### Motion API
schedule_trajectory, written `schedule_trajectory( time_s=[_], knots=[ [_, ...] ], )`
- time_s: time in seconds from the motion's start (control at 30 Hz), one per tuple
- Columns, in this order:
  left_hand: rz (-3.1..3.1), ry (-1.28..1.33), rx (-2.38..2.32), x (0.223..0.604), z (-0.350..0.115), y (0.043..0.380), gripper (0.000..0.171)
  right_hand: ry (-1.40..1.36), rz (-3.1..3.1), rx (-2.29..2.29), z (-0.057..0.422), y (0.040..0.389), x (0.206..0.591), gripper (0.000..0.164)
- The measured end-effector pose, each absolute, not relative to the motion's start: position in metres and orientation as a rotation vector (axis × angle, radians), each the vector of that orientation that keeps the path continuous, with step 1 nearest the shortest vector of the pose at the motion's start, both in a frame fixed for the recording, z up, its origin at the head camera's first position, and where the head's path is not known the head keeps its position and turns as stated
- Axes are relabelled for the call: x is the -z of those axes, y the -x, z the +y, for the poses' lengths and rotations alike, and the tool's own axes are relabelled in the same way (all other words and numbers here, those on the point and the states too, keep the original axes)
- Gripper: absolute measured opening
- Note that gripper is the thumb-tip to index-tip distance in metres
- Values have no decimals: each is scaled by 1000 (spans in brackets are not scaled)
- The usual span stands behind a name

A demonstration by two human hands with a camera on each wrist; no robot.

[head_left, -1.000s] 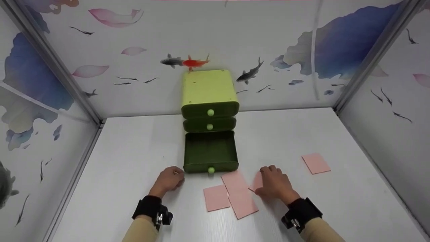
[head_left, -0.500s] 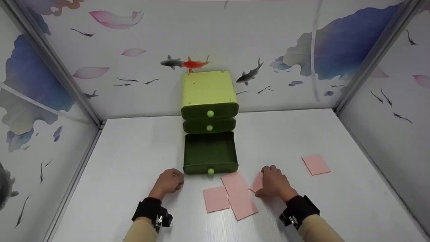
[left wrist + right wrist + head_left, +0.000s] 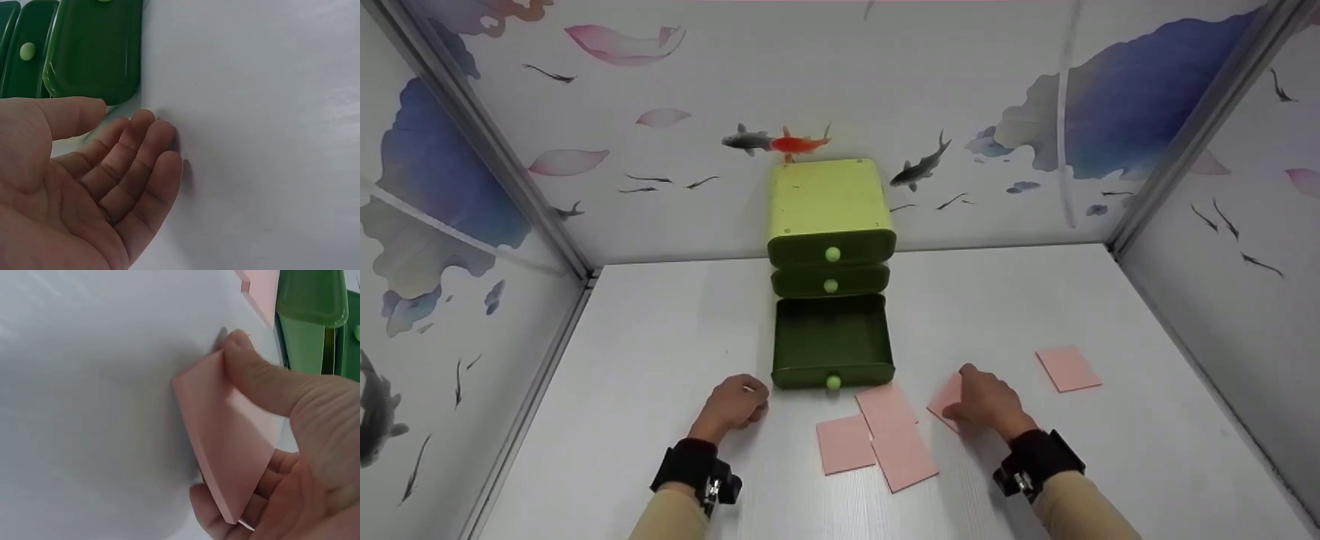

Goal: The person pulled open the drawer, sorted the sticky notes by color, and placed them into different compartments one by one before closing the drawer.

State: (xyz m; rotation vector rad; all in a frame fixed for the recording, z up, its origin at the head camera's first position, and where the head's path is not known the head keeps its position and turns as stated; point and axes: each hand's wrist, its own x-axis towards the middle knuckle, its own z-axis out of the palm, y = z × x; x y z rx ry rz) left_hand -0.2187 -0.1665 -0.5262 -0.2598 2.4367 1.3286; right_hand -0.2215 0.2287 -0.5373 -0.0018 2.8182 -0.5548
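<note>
A flat pink square with a visible thickness is held by my right hand, its thumb at one edge and curled fingers at the opposite edge. It is tilted in the right wrist view. Left of it lie a few more pink squares: one on its own side, one near the drawer, and one closest to me. My left hand rests on the table beside the drawer's left front corner. Its fingers are loosely bent and hold nothing.
A green drawer box stands against the back wall. Its bottom drawer is pulled far out, and the middle drawer sticks out less. Another pink square lies at the right of the white table. Printed walls enclose three sides.
My right hand has shifted slightly right with its pink square, widening the gap to the others. More of that square shows now. My left hand stays nearly still.
</note>
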Motion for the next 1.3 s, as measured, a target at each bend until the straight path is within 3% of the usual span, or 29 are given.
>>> schedule_trajectory(
  time_s=[0.3,0.4,0.83,1.3],
  knots=[
    [2482,242,-1274,521,-171,223,21,89,2859,824,242,229,518,28],
    [2487,239,-1275,518,-171,225,22,67,2844,953,241,234,513,20],
    [2475,200,-1292,521,-166,225,25,-93,2797,1303,221,260,485,32],
    [2468,155,-1309,528,-161,221,26,54,2643,1470,166,288,460,30]
  ],
)
